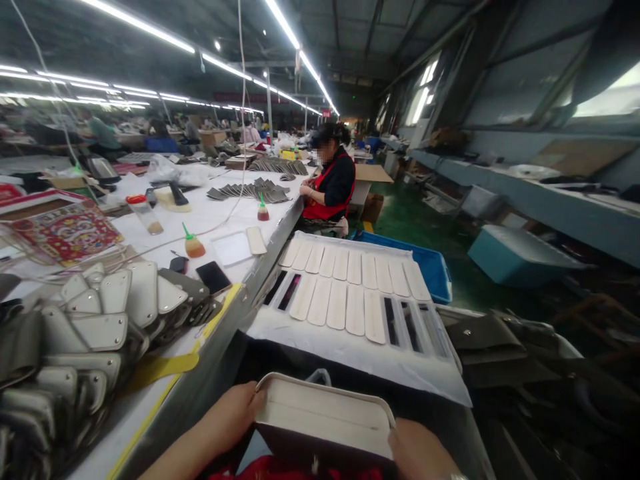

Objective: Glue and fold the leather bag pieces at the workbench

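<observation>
My left hand [237, 410] and my right hand [420, 448] grip opposite ends of a cream-and-dark leather-like piece [325, 410], low in front of me. Its long cream face has rounded corners and a raised edge, while the side toward me is dark. The fingers of both hands are partly hidden by it. Beyond the piece, two rows of cream rounded strips [345, 307] lie on a slotted, white-covered rack [320, 340]. Several dark slots show between the strips in the nearer row.
Left, a white worktable [220, 207] bears stacked grey-and-cream flaps [100, 327], a phone [213, 277] and a glue bottle [193, 243]. A person in a red apron [330, 183] sits ahead. A blue bin [435, 267] stands behind the rack; dark pieces [487, 347] are piled right.
</observation>
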